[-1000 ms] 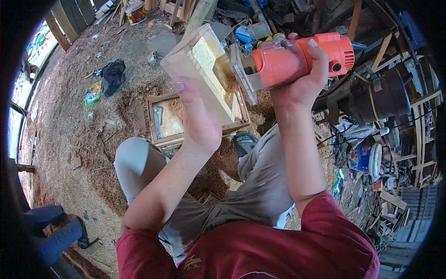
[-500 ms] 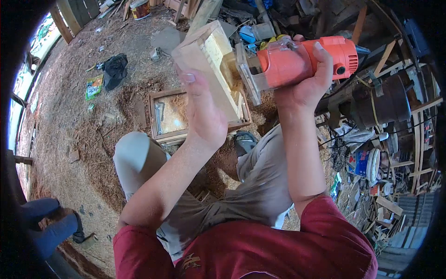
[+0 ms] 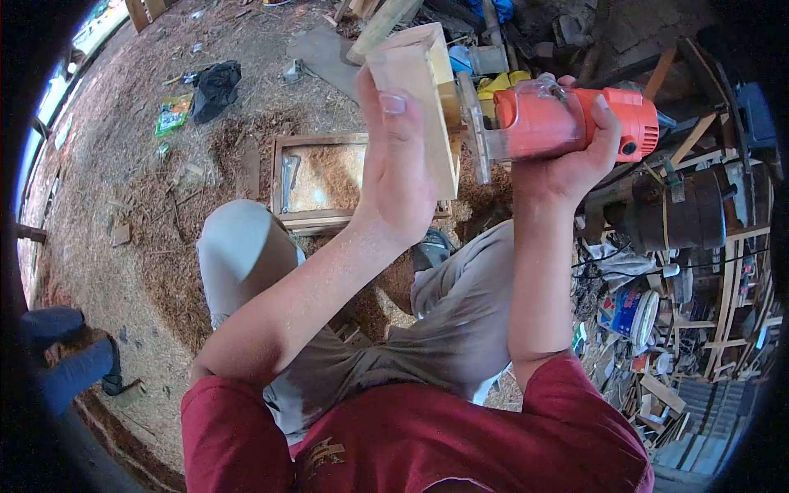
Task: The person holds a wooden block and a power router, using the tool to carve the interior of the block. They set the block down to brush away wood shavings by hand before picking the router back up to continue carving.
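My left hand [image 3: 399,168] grips a pale wooden frame piece [image 3: 423,86] and holds it up on edge in front of me. An orange electric trimmer [image 3: 567,123] is in my right hand [image 3: 575,164], with its clear base plate pressed sideways against the inner face of that wooden piece. I sit with my knees [image 3: 238,246] bent in grey trousers. Below the raised piece, a flat wooden frame [image 3: 316,185] filled with sawdust lies on the ground.
Sawdust and shavings cover the ground. A black cloth [image 3: 215,86] and a green packet [image 3: 173,115] lie at the upper left. A dark machine [image 3: 686,209], a blue bucket [image 3: 629,312] and stacked timber crowd the right. Another person's blue-clad legs [image 3: 62,361] are at the lower left.
Both hands have shifted to the right together with the wooden piece and the trimmer. The wooden piece has turned more upright. The view has tilted, so the ground frame sits further left.
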Available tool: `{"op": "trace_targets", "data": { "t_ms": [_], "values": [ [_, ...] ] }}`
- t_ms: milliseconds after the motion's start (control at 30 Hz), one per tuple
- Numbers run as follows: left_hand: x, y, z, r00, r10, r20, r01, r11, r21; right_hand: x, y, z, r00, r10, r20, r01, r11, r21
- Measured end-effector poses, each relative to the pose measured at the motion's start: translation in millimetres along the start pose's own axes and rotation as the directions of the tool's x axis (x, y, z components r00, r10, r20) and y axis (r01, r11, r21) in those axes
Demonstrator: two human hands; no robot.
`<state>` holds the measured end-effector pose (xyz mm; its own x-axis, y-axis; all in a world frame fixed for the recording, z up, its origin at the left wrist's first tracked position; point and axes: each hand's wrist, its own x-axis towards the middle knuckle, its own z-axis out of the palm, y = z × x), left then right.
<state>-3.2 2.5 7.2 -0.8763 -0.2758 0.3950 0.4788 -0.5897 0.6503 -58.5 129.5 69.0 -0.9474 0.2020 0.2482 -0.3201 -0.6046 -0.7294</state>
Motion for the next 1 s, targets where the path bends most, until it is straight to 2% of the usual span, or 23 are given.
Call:
{"op": "trace_targets", "data": {
  "t_ms": [200,500,767,1000],
  "values": [
    [3.7,-13.6,-4.9,1.0,-0.01,0.001,0.01,0.995,-0.097,4.8,5.3,-6.7,0.999,-0.033,-0.009,0.032,0.999,-0.017],
    [2.6,-14.6,-4.4,0.999,-0.039,-0.005,0.039,0.991,-0.132,5.6,4.7,-10.6,0.999,-0.015,0.036,0.015,1.0,0.012],
    [4.1,-7.8,1.1,1.0,-0.019,0.004,0.019,0.99,-0.136,3.4,4.3,-6.9,0.999,-0.001,0.042,0.001,1.0,-0.004],
    [5.9,-6.4,-0.8,1.0,-0.004,-0.002,0.004,0.998,-0.07,2.4,4.5,-5.5,0.999,0.007,0.042,-0.005,0.999,-0.034]
  ]
}}
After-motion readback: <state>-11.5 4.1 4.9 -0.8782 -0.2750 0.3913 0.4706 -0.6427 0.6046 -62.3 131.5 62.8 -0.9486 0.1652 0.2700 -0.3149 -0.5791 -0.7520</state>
